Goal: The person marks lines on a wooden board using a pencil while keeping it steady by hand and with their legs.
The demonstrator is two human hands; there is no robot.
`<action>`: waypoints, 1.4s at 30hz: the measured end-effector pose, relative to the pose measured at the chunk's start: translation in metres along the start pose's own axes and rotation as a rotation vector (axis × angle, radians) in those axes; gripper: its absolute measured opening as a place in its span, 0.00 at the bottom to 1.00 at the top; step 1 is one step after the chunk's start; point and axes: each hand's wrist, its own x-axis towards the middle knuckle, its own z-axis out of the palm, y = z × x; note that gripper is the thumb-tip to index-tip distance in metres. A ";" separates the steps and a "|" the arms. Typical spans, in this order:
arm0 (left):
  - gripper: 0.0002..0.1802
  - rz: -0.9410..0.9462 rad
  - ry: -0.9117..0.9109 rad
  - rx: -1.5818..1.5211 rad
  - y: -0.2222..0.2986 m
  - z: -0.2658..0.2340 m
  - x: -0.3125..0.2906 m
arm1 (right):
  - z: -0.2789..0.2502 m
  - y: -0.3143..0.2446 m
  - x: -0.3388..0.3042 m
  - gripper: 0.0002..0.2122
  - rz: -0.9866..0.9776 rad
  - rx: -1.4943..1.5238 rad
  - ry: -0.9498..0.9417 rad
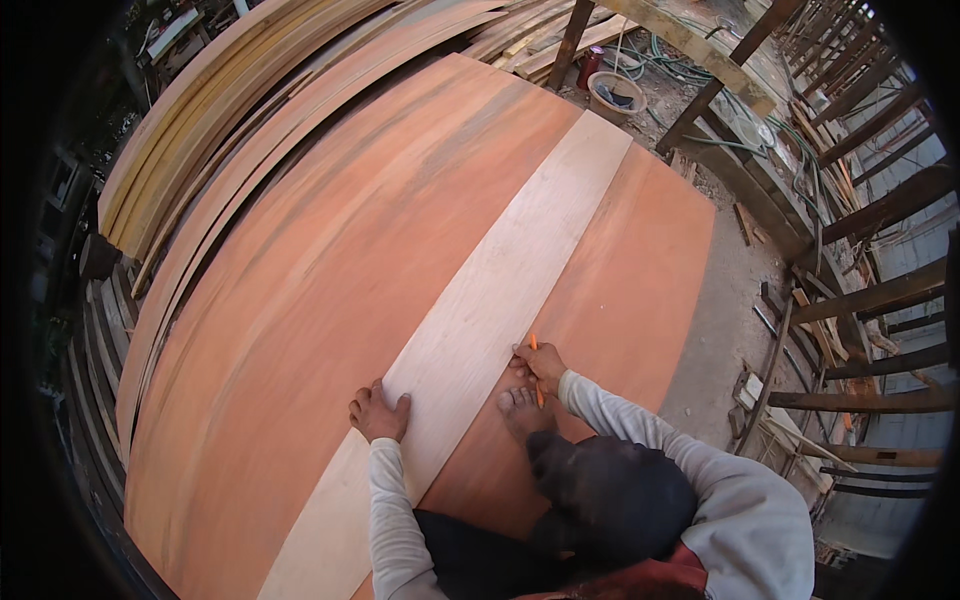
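Observation:
A long pale wooden strip [500, 270] lies diagonally across a large reddish plywood sheet [330, 260]. My left hand [380, 412] presses flat on the strip's left edge, fingers spread. My right hand [540, 365] grips an orange pencil [535, 368], its tip at the strip's right edge. My bare foot [522, 410] rests on the reddish sheet just beside the right hand, and my dark-trousered knee [600, 490] is below it.
Stacked curved wooden boards [230, 120] lie along the far left. A round basin [615, 95] and hoses [700, 60] sit on the dirt ground at the top. A dark timber frame [870, 200] runs along the right, with scrap wood [780, 400] on the concrete.

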 end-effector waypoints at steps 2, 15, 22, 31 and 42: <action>0.39 -0.050 0.018 0.009 0.013 0.002 0.006 | -0.001 0.000 0.001 0.11 0.014 0.023 0.001; 0.37 -0.062 0.065 -0.221 0.005 0.031 -0.005 | -0.016 0.025 0.001 0.10 -0.184 -0.119 0.043; 0.32 -0.012 0.066 -0.128 -0.005 0.029 0.011 | -0.021 0.026 0.003 0.10 -0.317 -0.170 -0.031; 0.20 -0.102 0.015 -0.174 -0.018 0.020 0.028 | -0.024 0.017 -0.009 0.08 -0.218 -0.204 -0.130; 0.18 -0.071 0.061 -0.237 -0.015 0.014 0.031 | -0.009 0.012 0.028 0.07 -0.248 -0.303 -0.095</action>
